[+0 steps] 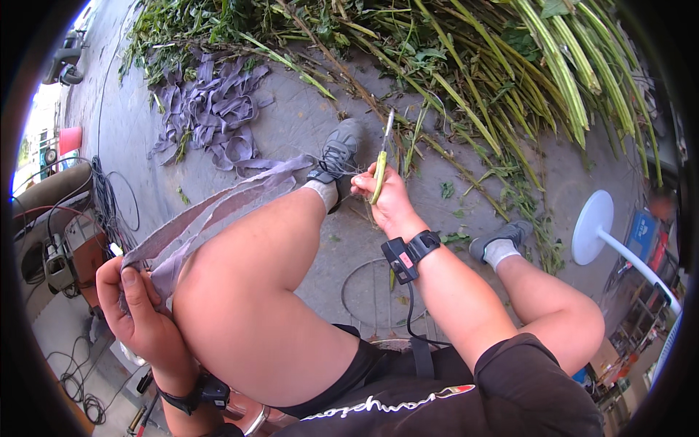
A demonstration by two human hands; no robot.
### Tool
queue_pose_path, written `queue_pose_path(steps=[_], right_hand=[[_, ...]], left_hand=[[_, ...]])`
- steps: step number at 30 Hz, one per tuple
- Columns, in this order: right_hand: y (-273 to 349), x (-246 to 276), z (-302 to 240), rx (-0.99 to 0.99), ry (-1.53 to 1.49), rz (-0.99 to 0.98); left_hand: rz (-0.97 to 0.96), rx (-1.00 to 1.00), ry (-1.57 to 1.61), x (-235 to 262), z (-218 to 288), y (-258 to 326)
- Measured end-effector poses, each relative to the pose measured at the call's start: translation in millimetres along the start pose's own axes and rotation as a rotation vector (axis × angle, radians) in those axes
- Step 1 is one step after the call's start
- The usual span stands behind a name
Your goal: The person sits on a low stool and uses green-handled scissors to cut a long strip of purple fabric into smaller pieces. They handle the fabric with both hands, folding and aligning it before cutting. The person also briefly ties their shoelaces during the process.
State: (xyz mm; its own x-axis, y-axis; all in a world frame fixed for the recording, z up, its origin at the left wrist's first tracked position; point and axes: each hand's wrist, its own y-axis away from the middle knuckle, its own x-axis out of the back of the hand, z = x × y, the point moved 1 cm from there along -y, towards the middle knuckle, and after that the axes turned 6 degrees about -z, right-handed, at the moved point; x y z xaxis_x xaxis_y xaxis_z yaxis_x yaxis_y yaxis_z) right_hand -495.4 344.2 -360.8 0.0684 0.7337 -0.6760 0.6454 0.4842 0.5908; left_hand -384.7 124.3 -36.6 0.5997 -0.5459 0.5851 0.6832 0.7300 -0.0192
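Strips of cloth (247, 188) run from the pinching left hand (142, 309) toward a shoe (341, 148); the right hand (395, 198) grips a knife (380, 175). Seemingly strip handling; next calls for minding the blade (389, 127).

Strip (251, 189): dusty grey-purple, unpatterned; heap (207, 109) likewise. Knife (378, 177): yellow-green handle, silvery blade. Stalks (488, 80): light green to yellowish; leaves (240, 25) darker green. Shoes (342, 148): grey, darker laces; socks (501, 253) pale grey. Shirt (542, 386): black, white lettering, red accent. Wristband (422, 245): black. Floor (309, 240): grey, mottled. Bucket (70, 140): pinkish red.
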Motion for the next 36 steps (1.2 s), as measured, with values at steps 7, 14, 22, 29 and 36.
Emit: queue_pose_path(steps=[7, 14, 22, 29, 36], right_hand=[[-8, -12, -36, 0.086, -0.187, 0.131], [-42, -32, -54, 0.087, -0.493, -0.003], [-13, -24, -94, -0.197, -0.815, -0.137], [85, -15, -155, -0.394, -0.685, -0.191], [221, -19, -267, -0.089, -0.384, -0.23]], left_hand=[[-0.033, -0.008, -0.015, -4, 4, 3], [-0.081, -0.018, -0.046, -8, 9, 1], [-0.044, -0.002, -0.056, -14, 8, -4], [-0.075, -0.03, -0.02, -6, 8, -4], [-0.066, -0.094, -0.044, -8, 8, 1]])
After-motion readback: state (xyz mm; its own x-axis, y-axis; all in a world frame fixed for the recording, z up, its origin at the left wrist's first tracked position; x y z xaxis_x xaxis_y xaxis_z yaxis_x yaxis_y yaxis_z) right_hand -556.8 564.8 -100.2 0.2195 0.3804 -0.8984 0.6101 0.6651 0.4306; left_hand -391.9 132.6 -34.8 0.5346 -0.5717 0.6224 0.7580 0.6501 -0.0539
